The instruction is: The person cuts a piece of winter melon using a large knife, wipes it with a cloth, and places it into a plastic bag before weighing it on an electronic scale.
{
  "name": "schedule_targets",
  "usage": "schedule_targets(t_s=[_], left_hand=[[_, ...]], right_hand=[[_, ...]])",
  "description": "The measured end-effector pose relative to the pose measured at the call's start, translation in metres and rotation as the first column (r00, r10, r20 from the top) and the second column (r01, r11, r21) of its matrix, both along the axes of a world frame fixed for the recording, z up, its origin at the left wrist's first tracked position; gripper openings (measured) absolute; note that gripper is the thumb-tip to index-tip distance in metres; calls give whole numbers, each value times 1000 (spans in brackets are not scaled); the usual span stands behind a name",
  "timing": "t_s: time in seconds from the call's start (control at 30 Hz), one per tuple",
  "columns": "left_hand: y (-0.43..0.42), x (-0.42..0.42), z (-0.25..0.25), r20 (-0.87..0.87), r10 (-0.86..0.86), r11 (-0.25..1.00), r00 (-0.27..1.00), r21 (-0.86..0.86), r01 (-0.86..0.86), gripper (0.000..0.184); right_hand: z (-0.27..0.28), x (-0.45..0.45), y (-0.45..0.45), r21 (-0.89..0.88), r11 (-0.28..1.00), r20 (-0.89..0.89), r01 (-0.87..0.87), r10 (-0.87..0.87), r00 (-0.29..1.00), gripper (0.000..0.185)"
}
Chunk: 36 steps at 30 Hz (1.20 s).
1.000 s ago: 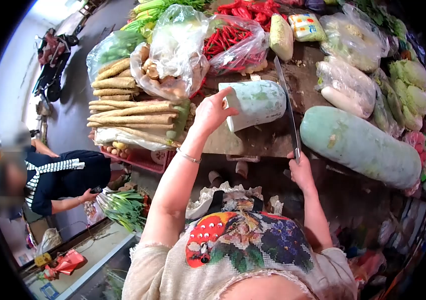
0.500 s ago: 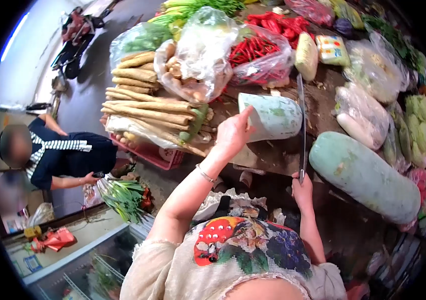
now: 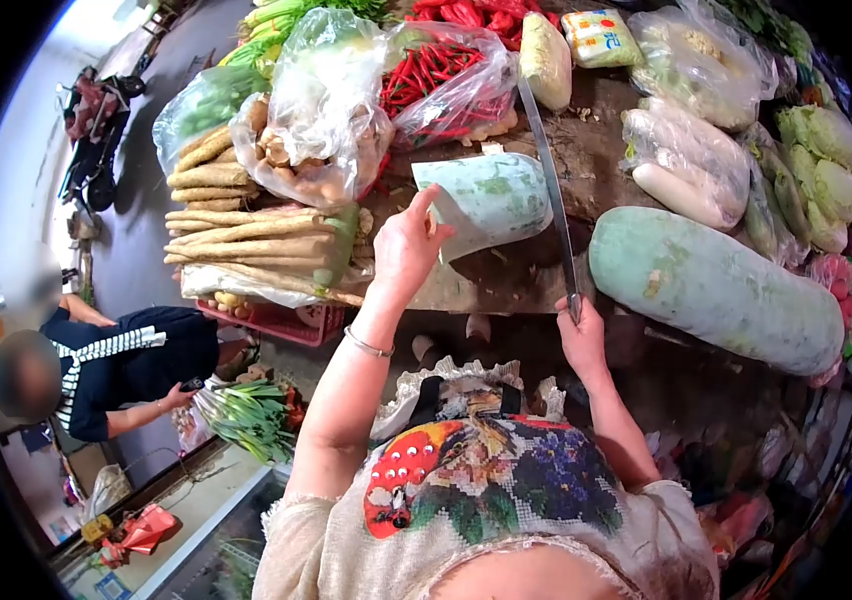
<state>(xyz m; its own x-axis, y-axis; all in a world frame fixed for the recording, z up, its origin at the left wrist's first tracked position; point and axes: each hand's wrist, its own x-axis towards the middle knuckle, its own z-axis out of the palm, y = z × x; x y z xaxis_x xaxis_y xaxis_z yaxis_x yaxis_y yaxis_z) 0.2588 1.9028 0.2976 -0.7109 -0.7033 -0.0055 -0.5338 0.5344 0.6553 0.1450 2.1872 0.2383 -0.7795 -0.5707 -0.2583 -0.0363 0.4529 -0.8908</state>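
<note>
A cut piece of winter melon point(image 3: 496, 200) lies on its side on the table, its cut end toward the left. My left hand point(image 3: 409, 245) is at that cut end, thumb and index finger apart; whether it touches the melon is unclear. My right hand point(image 3: 583, 335) is closed around the handle of a long knife point(image 3: 554, 180). The blade points away from me, just beyond the right end of the melon piece, its tip near a pale-green wrapped vegetable point(image 3: 546, 75). A large whole winter melon point(image 3: 716, 285) lies to the right of the knife.
Long brown roots point(image 3: 251, 245), a bag of mushrooms point(image 3: 296, 160) and red chillies point(image 3: 436, 75) stand left and behind. Bagged white radishes point(image 3: 691, 185) and green vegetables point(image 3: 821, 175) crowd the right. Another person point(image 3: 136, 365) stands at the left, by green onions point(image 3: 246, 415).
The view has shifted, so the table's goods appear further left and higher. My left index finger has moved from over the melon piece to its cut edge. The knife stays in my right hand.
</note>
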Motion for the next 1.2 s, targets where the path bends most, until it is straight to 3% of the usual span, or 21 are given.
schedule_targets(t_s=[0.27, 0.37, 0.43, 0.57, 0.63, 0.7, 0.73, 0.77, 1.03, 1.17, 1.2], left_hand=[[-3, -1, 0, -16, -9, 1000, 1000, 18, 9, 56], [-4, 1, -1, -22, -19, 1000, 1000, 6, 19, 56], [-4, 1, -2, -13, -8, 1000, 1000, 8, 9, 57], [-5, 2, -6, -26, -20, 1000, 999, -10, 20, 57], [-5, 2, -7, -71, -22, 1000, 997, -9, 21, 57], [-3, 3, -5, -62, -16, 1000, 998, 10, 17, 58], [-2, 5, -6, -59, -22, 1000, 998, 15, 22, 58], [-1, 6, -8, -73, -33, 999, 997, 5, 34, 57], [-6, 2, 2, -22, -65, 998, 998, -8, 65, 56], [-32, -17, 19, 46, -170, 964, 984, -198, 176, 27], [-39, -34, 31, -19, -178, 941, 984, -295, 164, 18]], right_hand=[[16, 2, -6, 105, 994, -106, -29, 41, 994, 11], [31, 3, -12, 17, 1000, -116, 20, -18, 993, 10], [66, -1, -24, -50, 999, -200, 12, -21, 980, 8], [135, -3, -49, -307, 948, -162, 80, -134, 978, 5], [130, -5, -50, -328, 941, -215, 81, -159, 964, 6], [79, -7, -47, -173, 980, -189, 102, -135, 973, 7], [30, -11, -39, -45, 999, -429, -15, -6, 903, 9], [2, -11, -27, 286, 957, -102, -54, 87, 991, 9], [-6, -8, -23, 258, 965, -39, -57, 69, 997, 10], [-3, -3, -25, 201, 979, -63, -21, 34, 997, 12], [-3, -3, -25, 201, 979, -64, -16, 30, 998, 12]])
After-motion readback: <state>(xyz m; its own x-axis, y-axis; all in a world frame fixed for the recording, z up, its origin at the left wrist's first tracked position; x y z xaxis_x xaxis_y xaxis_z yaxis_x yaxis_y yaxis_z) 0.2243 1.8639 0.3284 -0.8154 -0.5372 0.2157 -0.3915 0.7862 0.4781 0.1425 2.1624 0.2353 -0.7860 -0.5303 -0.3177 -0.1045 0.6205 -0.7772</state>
